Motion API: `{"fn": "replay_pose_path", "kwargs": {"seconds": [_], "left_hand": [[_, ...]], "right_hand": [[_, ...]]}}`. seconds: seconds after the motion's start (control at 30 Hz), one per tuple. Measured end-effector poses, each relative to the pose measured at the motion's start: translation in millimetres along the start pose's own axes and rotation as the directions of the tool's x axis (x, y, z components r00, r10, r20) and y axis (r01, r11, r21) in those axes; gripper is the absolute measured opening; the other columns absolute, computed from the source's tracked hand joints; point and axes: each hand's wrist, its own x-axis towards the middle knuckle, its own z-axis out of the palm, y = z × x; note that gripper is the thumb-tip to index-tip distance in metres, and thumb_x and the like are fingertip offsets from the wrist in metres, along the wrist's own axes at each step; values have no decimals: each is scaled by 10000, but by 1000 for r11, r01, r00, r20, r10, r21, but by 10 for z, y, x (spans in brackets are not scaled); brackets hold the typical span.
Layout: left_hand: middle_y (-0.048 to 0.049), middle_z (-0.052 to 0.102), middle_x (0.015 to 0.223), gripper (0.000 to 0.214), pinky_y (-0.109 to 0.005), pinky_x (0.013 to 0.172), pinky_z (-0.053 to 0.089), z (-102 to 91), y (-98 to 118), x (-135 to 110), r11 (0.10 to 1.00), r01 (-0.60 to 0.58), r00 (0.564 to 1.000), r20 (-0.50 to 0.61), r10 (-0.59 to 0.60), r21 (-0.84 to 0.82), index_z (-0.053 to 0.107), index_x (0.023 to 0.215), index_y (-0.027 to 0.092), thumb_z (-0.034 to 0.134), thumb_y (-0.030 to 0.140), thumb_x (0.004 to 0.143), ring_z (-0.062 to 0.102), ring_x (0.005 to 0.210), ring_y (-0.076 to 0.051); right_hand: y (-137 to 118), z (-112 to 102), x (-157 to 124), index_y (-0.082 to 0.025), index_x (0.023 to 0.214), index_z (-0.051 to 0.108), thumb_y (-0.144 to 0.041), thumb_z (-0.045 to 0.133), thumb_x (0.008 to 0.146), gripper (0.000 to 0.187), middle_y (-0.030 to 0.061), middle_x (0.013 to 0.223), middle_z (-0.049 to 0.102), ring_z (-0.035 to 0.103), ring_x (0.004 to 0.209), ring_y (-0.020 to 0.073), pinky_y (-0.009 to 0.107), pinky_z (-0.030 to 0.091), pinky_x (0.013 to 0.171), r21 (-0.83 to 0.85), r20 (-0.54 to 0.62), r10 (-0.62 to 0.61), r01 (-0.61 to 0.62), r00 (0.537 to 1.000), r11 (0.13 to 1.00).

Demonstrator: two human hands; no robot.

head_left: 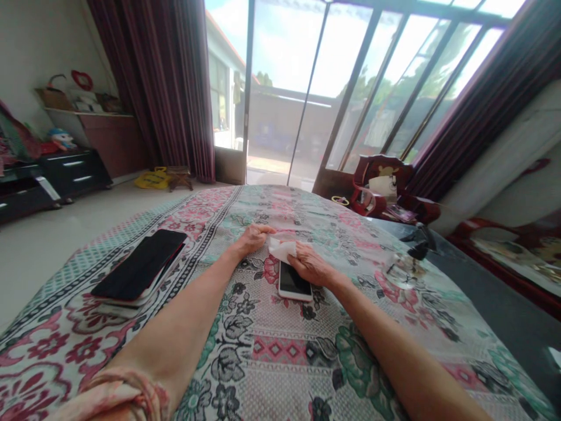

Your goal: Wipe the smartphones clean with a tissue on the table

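A white smartphone (294,285) with a dark screen lies face up on the patterned tablecloth (280,351). My right hand (312,264) is over its upper part, closed on a white tissue (281,250) that covers the phone's far end. My left hand (255,235) is at the tissue's far left corner, its fingers curled together. What those fingers pinch, if anything, is too small to make out. To the left of my left forearm lies a stack of flat devices (142,269), with a black-screened one on top.
A clear glass dish (402,270) sits on the cloth to the right. Beyond the table stand a dark red wooden chair (381,184) holding some things and a glass door (289,105). A yellow bag (152,179) and a small stool (180,178) are on the floor at left.
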Motion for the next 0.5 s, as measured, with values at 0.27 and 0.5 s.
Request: {"fn": "replay_pose_path", "kwargs": {"seconds": [0.27,0.5], "left_hand": [[-11,716,1085,442,-243,985,462,44,-23,-43,996,-60,997,-46,64,72,728,1001,180,380,44,763,629,1051,-145],[-32,702,1058,324,-271,984,462,59,183,-106,979,-74,997,14,72,189,730,896,190,456,43,809,621,1040,-151]], "right_hand": [[-286,9,-277,-209,1231,560,-282,329,973,354,69,1378,514,346,1337,239,475,241,1101,-12,66,-42,43,997,999],[-656,11,-579,-231,1323,488,-264,319,970,393,67,1429,459,301,1378,236,489,215,1114,-37,108,43,-39,993,999]]}}
